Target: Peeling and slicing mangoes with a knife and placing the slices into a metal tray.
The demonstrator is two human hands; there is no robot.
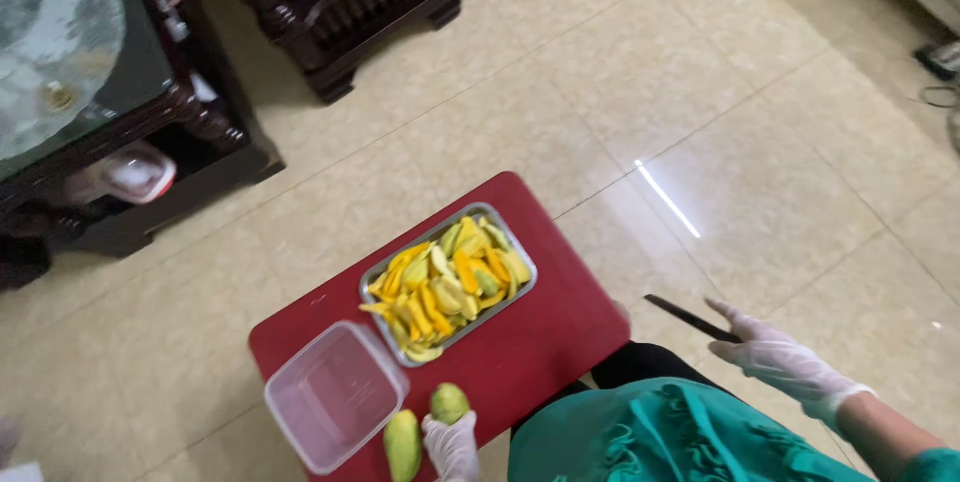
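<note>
Below, red table at lower centre on glossy beige tile floor; dark wood furniture upper left. Right hand, gloved, grips knife at right; blade's long axis runs toward upper left. Left hand, gloved, closed round green mango at bottom centre. Second mango just beside. Metal tray of mango slices, clear plastic tub on table.

Red table: mango tray, clear box, mangoes.
</note>
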